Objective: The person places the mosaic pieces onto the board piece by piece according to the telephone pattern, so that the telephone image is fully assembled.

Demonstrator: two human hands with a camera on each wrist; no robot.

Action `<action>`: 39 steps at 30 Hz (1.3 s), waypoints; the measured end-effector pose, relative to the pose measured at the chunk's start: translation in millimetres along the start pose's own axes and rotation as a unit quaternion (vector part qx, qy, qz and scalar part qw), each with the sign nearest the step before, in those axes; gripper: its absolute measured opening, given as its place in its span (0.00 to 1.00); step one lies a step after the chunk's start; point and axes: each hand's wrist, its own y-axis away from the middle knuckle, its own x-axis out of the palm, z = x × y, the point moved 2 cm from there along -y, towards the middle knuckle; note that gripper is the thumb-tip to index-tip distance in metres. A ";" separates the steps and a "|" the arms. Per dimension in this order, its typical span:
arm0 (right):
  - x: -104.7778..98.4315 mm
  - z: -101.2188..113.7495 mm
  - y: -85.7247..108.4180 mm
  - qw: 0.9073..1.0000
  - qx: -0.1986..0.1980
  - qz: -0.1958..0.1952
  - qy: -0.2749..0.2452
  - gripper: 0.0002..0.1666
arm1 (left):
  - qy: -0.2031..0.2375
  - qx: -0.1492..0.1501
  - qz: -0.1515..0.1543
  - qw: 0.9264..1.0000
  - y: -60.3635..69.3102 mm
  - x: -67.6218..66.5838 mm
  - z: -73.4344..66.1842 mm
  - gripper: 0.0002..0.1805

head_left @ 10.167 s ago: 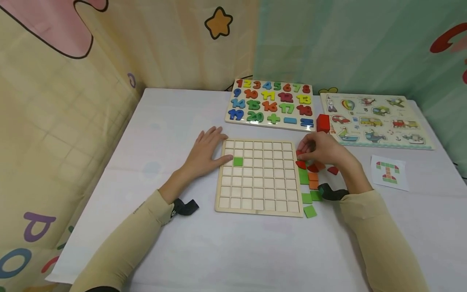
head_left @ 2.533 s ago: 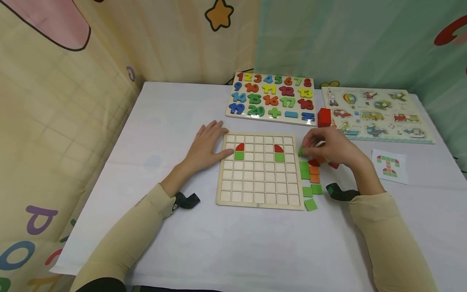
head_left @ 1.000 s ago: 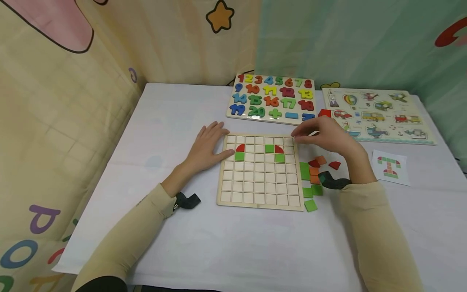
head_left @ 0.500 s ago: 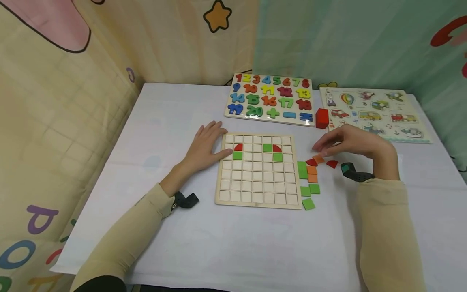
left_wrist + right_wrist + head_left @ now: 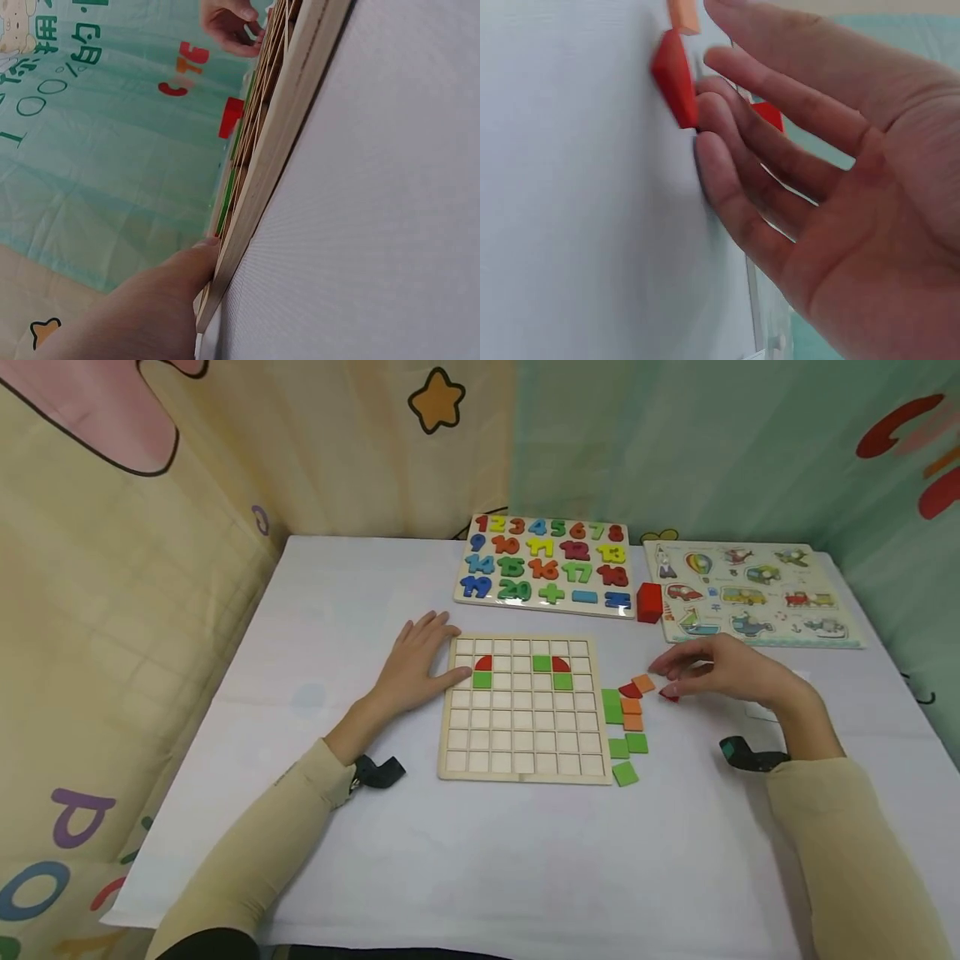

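My left hand [image 5: 415,667] lies at the left edge of a wooden grid board [image 5: 525,778], fingers spread and the thumb on its rim. On the board sit two red quarter-round tiles [image 5: 484,663] and several green square tiles [image 5: 542,663]. My right hand [image 5: 723,672] is right of the board, over a loose red quarter-round tile [image 5: 670,696]. In the right wrist view its fingers are loosely bent beside the red tile [image 5: 675,79], with no clear pinch. The left wrist view shows my left thumb [image 5: 196,262] on the board's edge [image 5: 259,180].
Loose orange tiles [image 5: 632,706], a red tile [image 5: 630,691] and green tiles [image 5: 626,772] lie along the board's right side. Behind stand a number puzzle [image 5: 551,568], a red block [image 5: 649,602] and a vehicle picture puzzle [image 5: 757,593]. The right wrist mostly hides the pattern card.
Over the span, two red tiles and more green tiles have come onto the board. My right hand has since left the board and moved right to the loose red tile. The left hand stays put.
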 end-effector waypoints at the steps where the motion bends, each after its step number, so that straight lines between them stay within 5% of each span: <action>1: 3.6 -2.0 2.2 1.000 0.002 -0.011 0.002 0.26 | 0.000 0.001 -0.001 1.000 0.3 -0.9 0.5 0.39; 8: 15.7 -5.5 10.3 0.996 0.007 -0.080 0.044 0.24 | 0.009 0.000 0.000 1.000 0.5 -0.5 0.8 0.39; 26: 19.7 -5.1 17.3 0.996 0.003 -0.083 0.045 0.18 | 0.002 -0.007 0.000 1.000 1.1 0.3 -0.2 0.39; 33: 39.0 35.8 18.8 0.979 -0.035 -0.195 -0.045 0.18 | 0.001 -0.004 -0.002 1.000 1.3 0.8 0.6 0.40; 39: 81.7 75.0 13.7 0.978 -0.064 -0.168 -0.103 0.15 | 0.001 -0.002 -0.003 1.000 1.6 0.5 0.7 0.40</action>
